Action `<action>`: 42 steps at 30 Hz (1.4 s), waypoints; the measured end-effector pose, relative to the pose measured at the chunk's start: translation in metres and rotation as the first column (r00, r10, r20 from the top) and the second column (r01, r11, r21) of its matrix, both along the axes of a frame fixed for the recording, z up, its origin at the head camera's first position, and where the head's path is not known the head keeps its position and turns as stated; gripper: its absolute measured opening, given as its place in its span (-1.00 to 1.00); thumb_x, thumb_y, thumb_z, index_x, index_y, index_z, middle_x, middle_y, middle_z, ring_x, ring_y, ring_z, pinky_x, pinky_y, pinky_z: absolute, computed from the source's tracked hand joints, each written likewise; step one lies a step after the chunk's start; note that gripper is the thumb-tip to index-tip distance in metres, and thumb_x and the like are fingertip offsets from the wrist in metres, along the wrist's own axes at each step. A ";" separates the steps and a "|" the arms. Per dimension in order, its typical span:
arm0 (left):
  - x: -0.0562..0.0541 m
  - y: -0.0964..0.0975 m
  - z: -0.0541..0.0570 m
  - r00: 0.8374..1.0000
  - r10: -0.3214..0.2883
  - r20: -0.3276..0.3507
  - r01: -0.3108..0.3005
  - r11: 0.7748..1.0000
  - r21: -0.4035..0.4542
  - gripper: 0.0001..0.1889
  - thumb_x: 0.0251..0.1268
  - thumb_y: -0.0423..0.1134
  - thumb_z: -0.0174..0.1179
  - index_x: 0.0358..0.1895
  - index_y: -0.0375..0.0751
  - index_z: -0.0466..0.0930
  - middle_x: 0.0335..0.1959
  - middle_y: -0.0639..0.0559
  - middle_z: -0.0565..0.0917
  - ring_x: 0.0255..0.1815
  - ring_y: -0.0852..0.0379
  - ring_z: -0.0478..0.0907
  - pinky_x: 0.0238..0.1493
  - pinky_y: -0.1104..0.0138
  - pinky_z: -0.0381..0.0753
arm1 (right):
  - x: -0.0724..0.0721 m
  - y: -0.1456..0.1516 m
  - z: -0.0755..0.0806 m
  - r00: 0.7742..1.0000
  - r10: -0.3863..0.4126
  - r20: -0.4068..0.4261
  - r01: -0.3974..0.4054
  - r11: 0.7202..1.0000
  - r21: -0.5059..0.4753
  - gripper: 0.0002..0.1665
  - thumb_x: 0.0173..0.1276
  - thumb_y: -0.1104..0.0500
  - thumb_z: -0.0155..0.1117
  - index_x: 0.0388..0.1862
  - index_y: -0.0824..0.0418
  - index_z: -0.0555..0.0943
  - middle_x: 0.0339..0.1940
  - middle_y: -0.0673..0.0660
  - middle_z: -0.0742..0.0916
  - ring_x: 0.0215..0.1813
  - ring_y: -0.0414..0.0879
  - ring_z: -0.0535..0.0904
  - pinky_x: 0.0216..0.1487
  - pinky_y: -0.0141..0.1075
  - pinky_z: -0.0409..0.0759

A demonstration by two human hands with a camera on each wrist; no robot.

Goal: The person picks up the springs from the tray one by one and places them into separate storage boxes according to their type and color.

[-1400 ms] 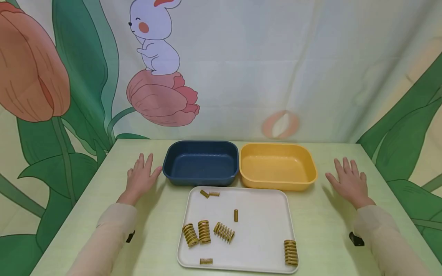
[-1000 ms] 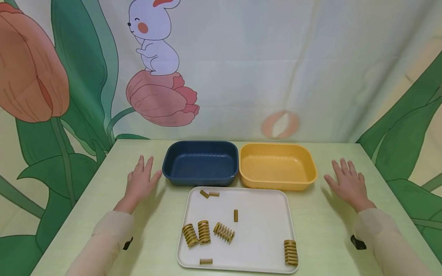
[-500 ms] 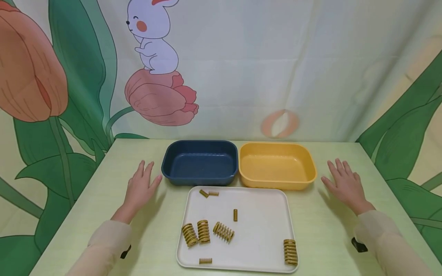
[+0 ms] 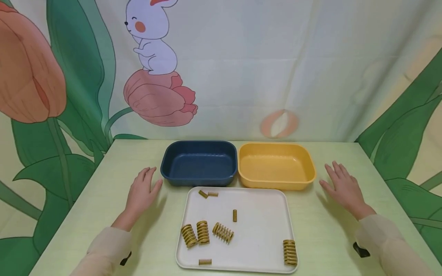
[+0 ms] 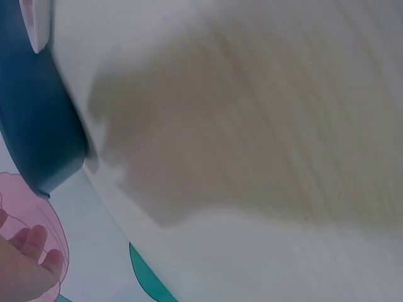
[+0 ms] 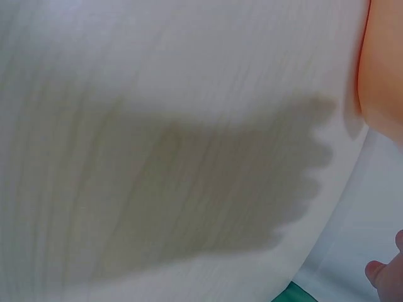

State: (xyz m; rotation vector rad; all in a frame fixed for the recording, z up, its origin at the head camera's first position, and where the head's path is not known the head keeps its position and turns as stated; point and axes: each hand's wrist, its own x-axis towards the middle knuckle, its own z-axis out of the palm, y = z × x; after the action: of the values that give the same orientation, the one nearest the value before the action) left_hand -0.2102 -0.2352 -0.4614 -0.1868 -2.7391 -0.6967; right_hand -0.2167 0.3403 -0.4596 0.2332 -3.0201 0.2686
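My left hand (image 4: 141,193) hovers above the table left of the dark blue bin (image 4: 199,182), fingers extended and holding nothing. On the other side, my right hand (image 4: 345,189) is spread over the table beside the yellow bin (image 4: 276,184), also holding nothing. Between my arms lies a white tray (image 4: 255,245) with metal coil springs. Three thick springs (image 4: 203,232) lie at its left, and one thick spring (image 4: 290,252) sits by the right edge. Small thin springs are scattered about: two near the back left corner (image 4: 213,194), one near the middle (image 4: 235,215), one at the front (image 4: 205,262).
Both bins stand side by side at the back of the pale green table (image 4: 321,245), just behind the tray. A curtain (image 4: 228,76) printed with a rabbit and tulips hangs behind the table's far edge. Each hand casts a shadow on the tabletop.
Both hands have drawn slightly back toward me, and the right hand has shifted a little to the left. The springs, tray and bins stay in place; the head view has shifted slightly.
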 end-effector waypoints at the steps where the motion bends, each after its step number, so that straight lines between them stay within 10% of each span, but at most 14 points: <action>1: 0.001 0.001 -0.001 1.000 -0.002 -0.010 0.002 1.000 0.005 -0.50 0.24 -0.14 0.00 0.17 -0.36 0.26 0.16 -0.35 0.27 0.11 -0.32 0.26 0.05 -0.13 0.23 | 0.001 0.000 -0.001 1.000 0.002 0.006 -0.002 1.000 -0.004 -0.21 0.34 -0.20 -0.21 0.35 0.30 0.03 0.35 0.40 0.07 0.34 0.30 -0.06 0.11 0.30 0.04; 20: 0.009 0.011 -0.010 0.993 -0.052 -0.101 0.053 0.999 0.007 -0.61 0.13 -0.28 0.07 0.04 -0.39 0.39 0.05 -0.34 0.38 0.03 -0.29 0.35 -0.02 -0.08 0.32 | 0.017 -0.009 -0.007 0.999 0.054 -0.006 -0.054 0.997 -0.046 -0.32 0.30 -0.13 -0.07 0.22 0.33 0.27 0.29 0.41 0.23 0.25 0.32 0.15 0.12 0.21 0.18; 42: 0.012 0.021 -0.015 0.994 -0.092 -0.053 0.092 0.996 -0.013 -0.69 0.10 -0.32 0.10 -0.07 -0.36 0.48 -0.03 -0.27 0.50 0.00 -0.23 0.42 -0.01 -0.01 0.37 | 0.024 -0.029 -0.011 0.989 0.145 -0.033 -0.146 0.989 -0.030 -0.54 0.26 0.04 0.06 0.04 0.31 0.47 0.13 0.34 0.46 0.12 0.25 0.36 0.07 0.10 0.33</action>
State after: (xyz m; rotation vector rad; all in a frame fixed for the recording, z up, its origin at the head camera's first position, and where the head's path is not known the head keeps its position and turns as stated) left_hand -0.1985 -0.2138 -0.4766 -0.3310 -2.6978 -0.6918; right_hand -0.1928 0.3117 -0.4708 0.4519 -2.9694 0.3229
